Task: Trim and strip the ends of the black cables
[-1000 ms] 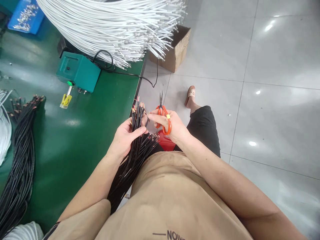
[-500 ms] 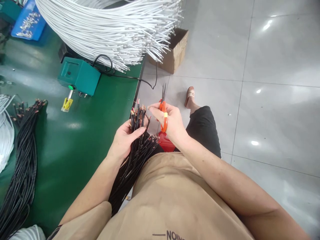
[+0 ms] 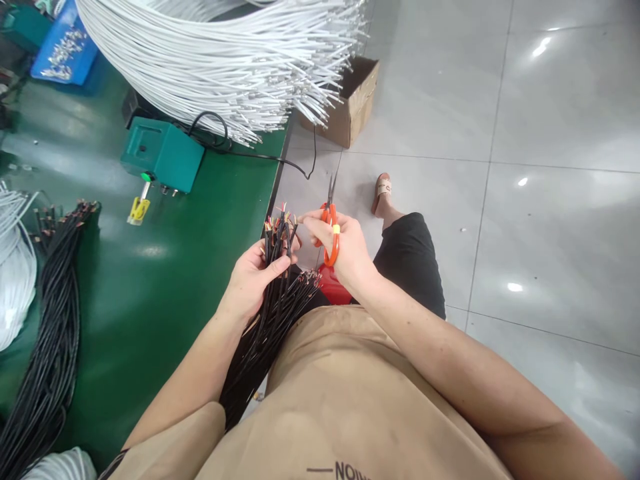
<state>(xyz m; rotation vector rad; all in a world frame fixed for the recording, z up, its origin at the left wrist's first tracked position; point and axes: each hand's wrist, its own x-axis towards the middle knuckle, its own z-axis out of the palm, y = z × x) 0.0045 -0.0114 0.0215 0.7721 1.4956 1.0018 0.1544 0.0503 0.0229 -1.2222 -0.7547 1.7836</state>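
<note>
My left hand (image 3: 255, 277) is wrapped round a bunch of black cables (image 3: 278, 250), thumb across the front. Their stripped ends point up and show thin coloured wires. More black cables (image 3: 265, 347) lie across my lap below, their ends fanned toward the right. In my right hand (image 3: 347, 247) is a pair of scissors (image 3: 333, 230) with orange handles, blades pointing up and away from me. The thumb and forefinger of that hand reach left to the cable ends; whether they pinch a wire is too small to tell.
On the green table (image 3: 165, 300) stand a teal machine (image 3: 163, 155) with a yellow-tipped part, a blue tray (image 3: 65, 50) of small metal pieces, and another black cable bundle (image 3: 57, 300). White cables (image 3: 225, 67) overhang the edge above a cardboard box (image 3: 357, 103) on the floor.
The view has shifted slightly. Within the left hand's bunch, the cable ends sit a little differently, and the right fingertips stay close beside them. Both hands keep their holds.
</note>
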